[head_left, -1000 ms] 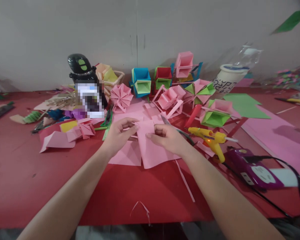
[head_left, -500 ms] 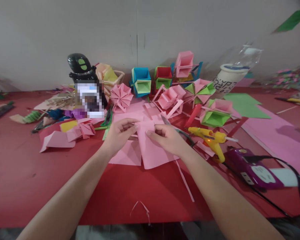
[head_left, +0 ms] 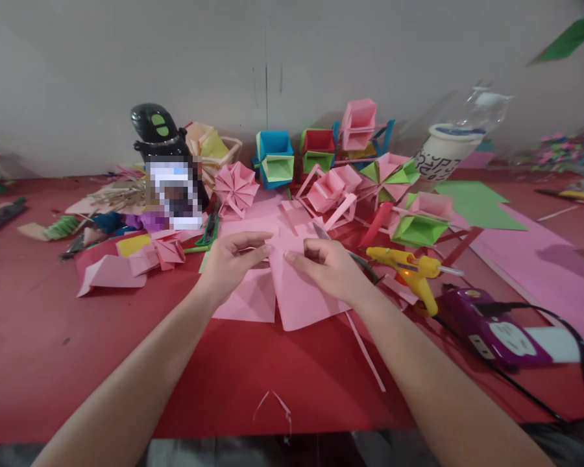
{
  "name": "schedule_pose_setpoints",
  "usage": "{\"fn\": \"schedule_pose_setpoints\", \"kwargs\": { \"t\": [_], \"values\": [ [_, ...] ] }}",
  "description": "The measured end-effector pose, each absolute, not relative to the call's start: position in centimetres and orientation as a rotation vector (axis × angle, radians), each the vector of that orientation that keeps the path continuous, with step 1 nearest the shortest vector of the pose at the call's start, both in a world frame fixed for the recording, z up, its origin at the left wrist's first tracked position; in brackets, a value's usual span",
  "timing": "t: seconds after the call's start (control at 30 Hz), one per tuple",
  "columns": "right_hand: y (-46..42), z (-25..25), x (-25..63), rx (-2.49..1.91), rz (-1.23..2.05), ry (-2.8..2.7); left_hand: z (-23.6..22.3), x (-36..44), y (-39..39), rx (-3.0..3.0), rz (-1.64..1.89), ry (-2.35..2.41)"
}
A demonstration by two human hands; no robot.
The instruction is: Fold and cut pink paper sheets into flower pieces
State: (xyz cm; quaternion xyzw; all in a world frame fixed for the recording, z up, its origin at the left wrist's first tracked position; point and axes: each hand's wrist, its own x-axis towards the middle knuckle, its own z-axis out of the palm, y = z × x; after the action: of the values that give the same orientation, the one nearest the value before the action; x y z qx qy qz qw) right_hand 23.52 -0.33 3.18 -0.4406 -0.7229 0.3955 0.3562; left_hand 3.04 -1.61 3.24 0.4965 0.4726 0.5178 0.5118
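In the middle of the head view, a pink sheet of paper (head_left: 304,295) is lifted, its left side curved over. My right hand (head_left: 326,263) pinches its upper edge, thumb on the near face and fingers behind. My left hand (head_left: 236,259) is closed at the sheet's upper left corner, its fingertips touching the paper. More pink paper (head_left: 250,298) lies flat beneath, on the red table. Partly hidden behind my right hand are scissors (head_left: 365,266), the blade tip showing above the knuckles. A thin pink strip (head_left: 367,353) lies near my right forearm.
A yellow glue gun (head_left: 413,269) with a lit orange light lies right, beside a purple power strip (head_left: 496,331) and black cable. Folded paper lanterns (head_left: 275,159) line the back. A black bottle (head_left: 158,130) and a patterned white cup (head_left: 440,155) stand at either side.
My right hand has shifted slightly right with the pink sheet, and the sheet's upper edge has moved a little with it. The thin strip has slid slightly right. My left hand is nearly still.
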Motion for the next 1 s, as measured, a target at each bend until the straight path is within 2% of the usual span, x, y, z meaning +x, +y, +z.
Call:
{"fn": "schedule_pose_setpoints", "kwargs": {
  "t": [0.4,0.6,0.87,1.0],
  "values": [
    [-1.3,4.7,23.6,-1.108,0.943,-1.876,3.9,3.3,-2.0,1.097,1.37,1.011],
    [-1.2,5.2,23.7,-1.049,1.117,-1.863,3.9,2.7,-1.8,1.245,1.482,1.135],
    [-1.2,5.2,23.5,-1.086,0.801,-1.532,4.3,2.9,-2.4,1.491,0.946,1.04],
    [-1.6,5.7,23.5,-1.112,0.732,-1.426,4.5,2.9,-2.5,1.527,0.904,1.034]
  ]
}}
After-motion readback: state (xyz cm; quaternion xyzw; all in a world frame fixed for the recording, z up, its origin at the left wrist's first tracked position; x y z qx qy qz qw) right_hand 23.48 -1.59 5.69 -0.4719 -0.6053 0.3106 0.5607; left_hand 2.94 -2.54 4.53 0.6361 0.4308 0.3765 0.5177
